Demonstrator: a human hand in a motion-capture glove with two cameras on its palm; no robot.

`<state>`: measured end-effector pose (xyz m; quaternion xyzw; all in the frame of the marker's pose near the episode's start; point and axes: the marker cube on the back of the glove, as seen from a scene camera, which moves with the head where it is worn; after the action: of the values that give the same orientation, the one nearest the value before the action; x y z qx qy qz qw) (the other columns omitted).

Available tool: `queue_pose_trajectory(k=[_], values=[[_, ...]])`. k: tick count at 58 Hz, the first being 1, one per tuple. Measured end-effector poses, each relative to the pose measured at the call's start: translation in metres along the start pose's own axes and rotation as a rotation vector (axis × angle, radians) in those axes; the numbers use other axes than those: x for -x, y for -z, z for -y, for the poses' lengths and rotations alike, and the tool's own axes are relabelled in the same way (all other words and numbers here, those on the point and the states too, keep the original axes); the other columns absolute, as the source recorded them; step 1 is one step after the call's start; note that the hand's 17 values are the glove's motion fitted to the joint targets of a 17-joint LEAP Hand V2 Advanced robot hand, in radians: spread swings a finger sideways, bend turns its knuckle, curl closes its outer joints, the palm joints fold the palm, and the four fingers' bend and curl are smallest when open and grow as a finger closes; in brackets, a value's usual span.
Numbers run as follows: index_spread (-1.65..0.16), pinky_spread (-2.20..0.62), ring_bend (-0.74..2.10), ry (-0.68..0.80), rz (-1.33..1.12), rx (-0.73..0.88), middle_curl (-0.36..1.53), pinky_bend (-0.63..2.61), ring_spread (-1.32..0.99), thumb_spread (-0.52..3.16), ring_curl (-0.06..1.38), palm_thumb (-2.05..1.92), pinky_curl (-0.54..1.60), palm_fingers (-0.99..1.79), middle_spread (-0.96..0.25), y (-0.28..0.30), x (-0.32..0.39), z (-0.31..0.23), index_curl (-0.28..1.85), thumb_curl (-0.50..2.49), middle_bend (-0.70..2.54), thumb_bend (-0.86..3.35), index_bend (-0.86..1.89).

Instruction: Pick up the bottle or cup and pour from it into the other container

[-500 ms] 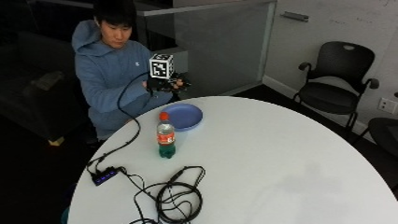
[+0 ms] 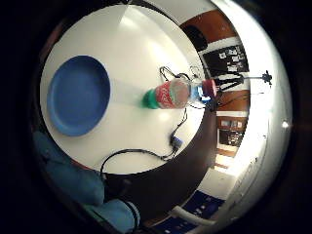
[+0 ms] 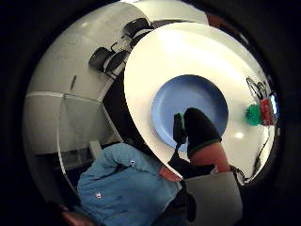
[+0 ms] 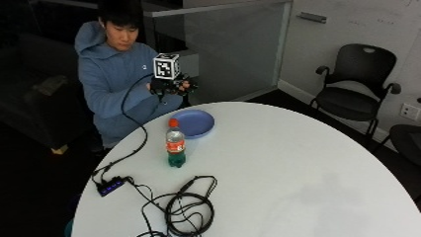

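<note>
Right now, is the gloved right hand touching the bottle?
Apart. The outside view shows the gloved right hand raised near the person's chest, beyond the blue plate, while the bottle stands alone on the table.

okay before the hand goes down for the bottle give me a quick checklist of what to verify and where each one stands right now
1. Bottle upright on the white table: ok.
2. Red cap on the bottle, so it must come off before pouring: not ok.
3. Blue bowl right way up beside the bottle, apart from it: ok.
4. Gloved right hand free, holding nothing, raised above the table edge near the person's chest: ok.
5. Black cables lie on the table on the bottle's far side from the bowl, not between hand and bottle: ok.
6. Amount of liquid in the bottle: cannot tell.
</note>
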<state>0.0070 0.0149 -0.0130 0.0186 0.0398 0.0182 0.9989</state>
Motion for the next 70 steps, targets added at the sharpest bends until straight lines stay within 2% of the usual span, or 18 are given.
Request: queue_pose_trajectory(k=[16,50,70], values=[[-0.41,0.25,0.43,-0.019,-0.056,-0.04,0.2,0.62,0.19,1.09,0.22,0.65,0.22,0.04,-0.04,0.019,-0.031,-0.028,0.25,0.36,0.18,0.05,0.17],[-0.41,0.26,0.47,-0.23,-0.091,-0.125,0.27,0.62,0.19,1.11,0.26,0.67,0.24,0.07,-0.03,0.035,-0.148,-0.107,0.26,0.41,0.19,-0.02,0.15],[-0.39,0.25,0.49,-0.273,0.093,-0.224,0.3,0.62,0.17,1.11,0.27,0.67,0.25,0.14,-0.01,0.031,-0.209,-0.129,0.25,0.42,0.2,-0.02,0.14]])
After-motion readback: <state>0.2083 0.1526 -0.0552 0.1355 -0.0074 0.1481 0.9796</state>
